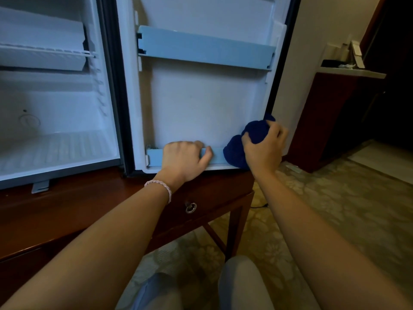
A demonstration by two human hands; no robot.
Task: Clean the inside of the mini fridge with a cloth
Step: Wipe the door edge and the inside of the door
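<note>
1. Fridge (pixel 67 121) stood open on wooden desk (pixel 67 211); door (pixel 201 104) swung fully out to the right, inner face toward camera.
2. Left hand (pixel 182 158) rested on lower door rail (pixel 218 156), fingers curled over its top edge, thumb pressed on the front. Gripped the rail; read as bracing the door.
3. Right hand (pixel 263 151) closed around dark blue cloth (pixel 242 144), bunched into a wad. Fingers wrapped over the upper lobe; lower lobe bulged out beneath the palm.
4. Cloth pressed at right end of lower rail, touching the door's bottom right corner. Upper door shelf (pixel 205 49) well above, untouched by either hand.
5. Handling judgement: cloth soft, light, thick; compressed easily, no slip risk in a full-hand grasp. Best held as a wad in the palm, a fold left free to push into the rail's corner.
6. Rail looked like thin plastic clipped at both ends; judged liable to flex or pop under hard pressure.
7. Cabinet interior and wire shelf (pixel 47 52) looked empty.
</note>
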